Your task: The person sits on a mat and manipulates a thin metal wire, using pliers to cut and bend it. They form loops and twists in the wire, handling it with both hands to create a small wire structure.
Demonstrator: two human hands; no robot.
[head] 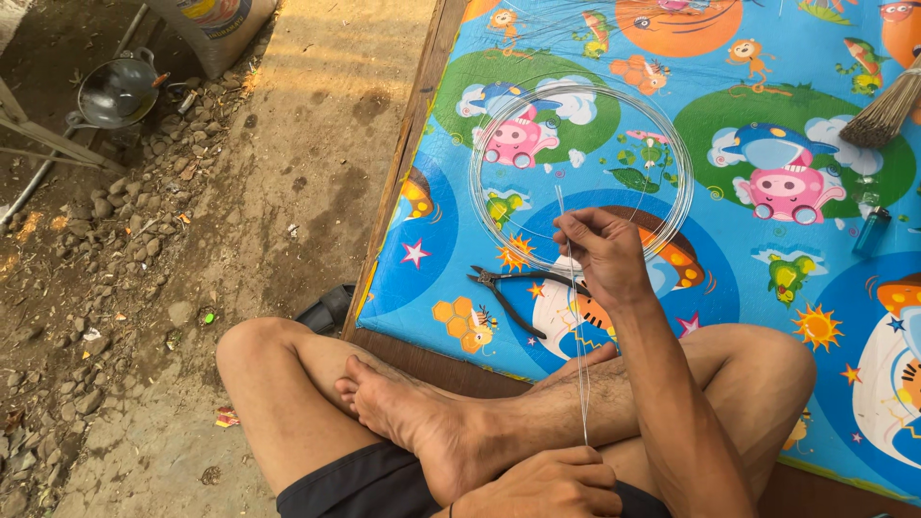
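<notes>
Pliers (508, 295), a blue lighter (871, 231) and a broom (885, 112) lie on the cartoon mat (767, 288).

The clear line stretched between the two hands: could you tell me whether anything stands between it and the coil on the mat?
Nothing visible does. The right hand pinches the clear line right at the coil edge; the pliers lie to the side, clear of it.

Mat (863, 317): bright blue, printed with green circles, pink pigs, orange suns and stars. Wire coil (580, 173) on the mat: clear, silvery. Pliers (508, 293) below the coil: black. Lighter (871, 231) right of the coil: blue. Shorts (355, 484): black. Ground (288, 144) left of the mat: brown.
</notes>
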